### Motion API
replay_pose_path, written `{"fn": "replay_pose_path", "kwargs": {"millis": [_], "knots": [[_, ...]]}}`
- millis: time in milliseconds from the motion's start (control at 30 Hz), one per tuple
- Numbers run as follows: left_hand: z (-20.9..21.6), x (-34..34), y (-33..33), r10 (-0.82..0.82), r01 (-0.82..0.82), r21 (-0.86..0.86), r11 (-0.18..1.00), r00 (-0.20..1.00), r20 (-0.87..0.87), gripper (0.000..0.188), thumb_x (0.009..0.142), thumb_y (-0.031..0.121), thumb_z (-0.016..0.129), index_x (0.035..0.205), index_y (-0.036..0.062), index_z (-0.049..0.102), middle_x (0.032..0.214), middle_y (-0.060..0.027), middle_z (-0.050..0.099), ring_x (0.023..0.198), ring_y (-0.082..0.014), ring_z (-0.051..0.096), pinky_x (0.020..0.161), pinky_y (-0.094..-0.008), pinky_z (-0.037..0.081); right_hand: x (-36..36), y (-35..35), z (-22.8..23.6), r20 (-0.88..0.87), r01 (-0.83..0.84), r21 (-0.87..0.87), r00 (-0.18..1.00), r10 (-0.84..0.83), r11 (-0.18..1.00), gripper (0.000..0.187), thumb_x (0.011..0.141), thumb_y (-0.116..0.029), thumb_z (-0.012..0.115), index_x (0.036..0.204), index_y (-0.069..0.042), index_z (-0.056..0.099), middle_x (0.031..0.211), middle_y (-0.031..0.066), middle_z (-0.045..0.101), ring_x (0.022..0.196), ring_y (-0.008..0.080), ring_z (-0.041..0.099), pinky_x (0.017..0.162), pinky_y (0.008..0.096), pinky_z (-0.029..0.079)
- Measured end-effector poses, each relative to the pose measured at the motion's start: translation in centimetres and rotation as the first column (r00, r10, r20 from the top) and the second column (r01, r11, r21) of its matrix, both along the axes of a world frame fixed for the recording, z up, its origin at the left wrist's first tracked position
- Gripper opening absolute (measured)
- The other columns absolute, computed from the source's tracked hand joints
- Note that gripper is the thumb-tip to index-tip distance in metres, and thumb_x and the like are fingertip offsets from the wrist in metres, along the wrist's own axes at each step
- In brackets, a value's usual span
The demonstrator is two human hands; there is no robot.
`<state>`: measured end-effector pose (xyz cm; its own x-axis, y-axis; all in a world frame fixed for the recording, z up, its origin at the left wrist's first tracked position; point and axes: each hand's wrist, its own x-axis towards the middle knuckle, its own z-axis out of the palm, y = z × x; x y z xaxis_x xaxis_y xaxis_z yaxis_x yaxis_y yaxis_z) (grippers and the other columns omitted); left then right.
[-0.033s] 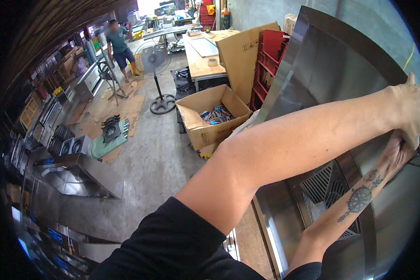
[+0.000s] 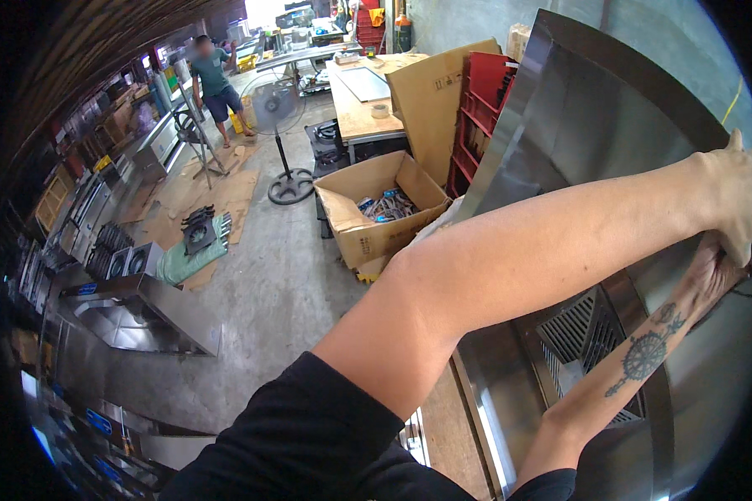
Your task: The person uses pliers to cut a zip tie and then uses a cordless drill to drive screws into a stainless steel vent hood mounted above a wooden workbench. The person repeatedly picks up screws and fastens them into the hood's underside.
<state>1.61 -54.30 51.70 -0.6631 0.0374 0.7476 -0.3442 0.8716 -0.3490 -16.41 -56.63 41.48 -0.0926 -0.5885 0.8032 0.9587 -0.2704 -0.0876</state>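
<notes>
A large stainless steel exhaust hood (image 2: 522, 159) fills the right side, with slatted filter panels (image 2: 572, 334) low inside it. My left arm stretches across it to the far right, where my left hand (image 2: 729, 199) bends round something dark at the picture's rim. That thing is too hidden to name. Just below, the wrist of my right hand (image 2: 717, 265) meets my left thumb; its fingers are hidden behind the left hand and in shadow. Both hands are close together at the hood's inner right side.
An open cardboard box (image 2: 376, 238) of small metal parts stands left of the hood, near red plastic racks (image 2: 476, 117) and a wooden table (image 2: 384, 127). Further off are a standing fan (image 2: 277, 108) and another person (image 2: 213, 79). A smaller steel hood (image 2: 150, 309) lies on the left floor.
</notes>
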Motion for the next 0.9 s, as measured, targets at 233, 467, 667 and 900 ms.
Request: {"fn": "replay_pose_path", "kwargs": {"millis": [233,467,667,900], "knots": [[0.0,0.4,0.0,-0.001,0.001,-0.006,1.0,1.0,0.012,0.068,0.066,0.061,0.07,0.12,0.0192,0.075,0.139,-0.016,0.058,0.135,-0.0318,0.045,0.117,-0.0628,0.019,-1.6,-0.6,0.1,0.013,-0.021,-0.003,1.0,0.021,1.0,0.029,0.1,0.002,0.053,0.127,0.014,0.052,0.123,0.02,0.062,0.11,0.0268,0.062,0.096,0.0348,0.054],[0.3,0.4,-0.4,0.015,-0.014,-0.016,1.0,1.0,0.003,0.067,0.066,0.062,0.07,0.116,0.0183,0.077,0.135,-0.0156,0.06,0.132,-0.0328,0.047,0.116,-0.0634,0.02,0.5,1.1,-0.1,0.017,-0.061,-0.008,0.998,0.062,0.998,0.029,0.101,0.002,0.052,0.127,0.014,0.052,0.123,0.0208,0.062,0.111,0.0278,0.062,0.097,0.0355,0.054],[-0.3,1.0,0.2,-0.018,0.018,-0.017,1.0,1.0,0.014,0.055,0.067,0.058,0.071,0.107,0.0206,0.08,0.134,-0.0162,0.06,0.132,-0.0349,0.046,0.115,-0.0651,0.019,-0.6,0.5,-0.4,-0.05,0.117,0.0,0.992,-0.117,0.993,0.031,0.101,0.001,0.052,0.129,0.015,0.051,0.125,0.0227,0.061,0.112,0.03,0.061,0.098,0.0372,0.053],[0.1,1.3,1.0,0.011,-0.011,0.008,1.0,0.997,0.074,0.052,0.068,0.054,0.071,0.106,0.0202,0.081,0.128,-0.017,0.063,0.128,-0.0344,0.049,0.111,-0.0628,0.025,-2.9,-0.6,-1.0,-0.032,0.138,0.033,0.99,-0.137,0.99,0.034,0.096,0.003,0.058,0.127,0.015,0.053,0.127,0.0254,0.06,0.116,0.032,0.061,0.099,0.0402,0.054]]}}
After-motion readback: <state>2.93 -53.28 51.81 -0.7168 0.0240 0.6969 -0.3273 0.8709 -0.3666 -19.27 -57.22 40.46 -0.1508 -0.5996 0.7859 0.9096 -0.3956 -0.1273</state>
